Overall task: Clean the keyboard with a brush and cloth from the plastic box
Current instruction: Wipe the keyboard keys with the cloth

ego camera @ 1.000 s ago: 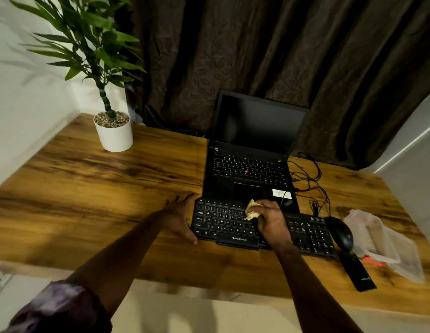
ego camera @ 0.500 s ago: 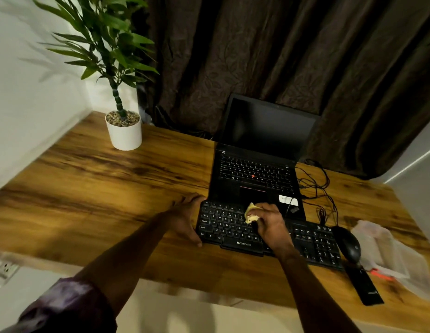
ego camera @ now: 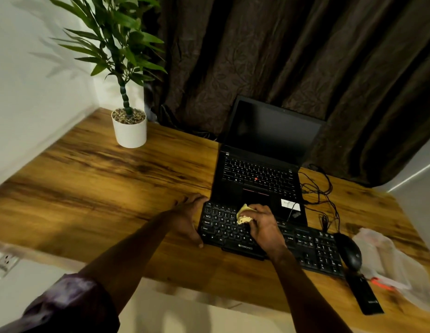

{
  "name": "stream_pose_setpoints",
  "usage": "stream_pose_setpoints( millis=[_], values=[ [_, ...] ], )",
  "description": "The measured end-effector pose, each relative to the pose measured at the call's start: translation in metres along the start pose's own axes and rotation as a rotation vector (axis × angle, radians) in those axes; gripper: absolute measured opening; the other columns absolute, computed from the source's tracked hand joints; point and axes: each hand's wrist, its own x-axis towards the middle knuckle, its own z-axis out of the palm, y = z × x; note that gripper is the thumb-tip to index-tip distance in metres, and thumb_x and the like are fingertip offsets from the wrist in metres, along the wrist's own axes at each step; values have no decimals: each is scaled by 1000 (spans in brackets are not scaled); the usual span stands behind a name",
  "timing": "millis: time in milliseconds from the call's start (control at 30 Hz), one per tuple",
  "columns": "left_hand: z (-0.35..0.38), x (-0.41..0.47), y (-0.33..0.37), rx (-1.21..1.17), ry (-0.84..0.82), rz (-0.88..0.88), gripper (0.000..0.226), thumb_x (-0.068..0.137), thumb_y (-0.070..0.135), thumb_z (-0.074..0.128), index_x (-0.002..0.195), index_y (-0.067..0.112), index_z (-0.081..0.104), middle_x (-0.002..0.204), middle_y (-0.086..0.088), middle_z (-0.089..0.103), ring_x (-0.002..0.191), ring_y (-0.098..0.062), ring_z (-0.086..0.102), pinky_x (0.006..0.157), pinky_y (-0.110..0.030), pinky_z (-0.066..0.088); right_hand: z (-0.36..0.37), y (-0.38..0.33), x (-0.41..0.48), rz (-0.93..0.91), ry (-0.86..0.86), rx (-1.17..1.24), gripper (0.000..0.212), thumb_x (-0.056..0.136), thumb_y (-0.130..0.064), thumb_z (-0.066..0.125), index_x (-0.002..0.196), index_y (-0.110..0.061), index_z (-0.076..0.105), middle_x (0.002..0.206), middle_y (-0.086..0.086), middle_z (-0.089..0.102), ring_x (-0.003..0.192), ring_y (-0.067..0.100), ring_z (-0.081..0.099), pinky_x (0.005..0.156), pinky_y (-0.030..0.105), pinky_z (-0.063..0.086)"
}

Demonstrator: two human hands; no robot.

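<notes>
A black keyboard (ego camera: pixel 310 248) lies on the wooden desk (ego camera: pixel 89 188) in front of an open laptop. My right hand (ego camera: pixel 263 224) presses a crumpled yellow cloth (ego camera: pixel 242 216) onto the keys in the keyboard's left half. Against the keyboard's left end rests my left hand (ego camera: pixel 190 215), with the thumb on the near corner and the fingers at the far corner. The clear plastic box (ego camera: pixel 389 265) sits at the right edge of the desk with something orange-red by it. No brush can be made out.
The black laptop (ego camera: pixel 259 174) stands open just behind the keyboard, cables (ego camera: pixel 322 191) trailing to its right. A black mouse (ego camera: pixel 349 253) and a flat black object (ego camera: pixel 365 294) lie right of the keyboard. A potted plant (ego camera: pixel 130 128) stands at the back left.
My right hand and the cloth have slid left along the keyboard. My left hand stays at the left end. The camera view has shifted to the left.
</notes>
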Motion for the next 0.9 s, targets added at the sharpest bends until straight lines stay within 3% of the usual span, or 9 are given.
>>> stream_pose_setpoints(
  millis=[267, 533, 700, 900],
  values=[
    [3, 1, -2, 8, 13, 16, 147, 42, 60, 92, 156, 37, 1, 164, 10, -4, 150, -31, 3, 119, -56, 5, 19, -51, 32, -94, -58, 37, 40, 88, 4, 60, 111, -25, 75, 125, -1, 61, 115, 17, 49, 104, 30, 44],
    [2, 1, -5, -23, 25, 35, 147, 41, 57, 94, 155, 38, 4, 163, 12, -2, 149, -33, 5, 120, -53, 10, 7, -27, 15, -53, -46, 9, 42, 88, 2, 62, 113, -29, 74, 129, -1, 59, 117, 16, 48, 108, 31, 42],
    [4, 2, -4, -12, 20, 26, 148, 41, 58, 93, 155, 38, 2, 163, 11, -4, 150, -30, 3, 121, -54, 10, 19, -53, 27, -65, -44, 8, 29, 95, -10, 61, 119, -22, 72, 130, 0, 54, 121, 16, 45, 106, 19, 34],
    [5, 2, -4, 4, 29, 19, 147, 42, 60, 92, 155, 38, 2, 163, 11, -4, 150, -30, 3, 121, -52, 9, 28, -66, 34, -81, -86, 84, 28, 95, -37, 64, 112, -18, 76, 127, 2, 58, 118, 18, 47, 98, 20, 35]
  ],
)
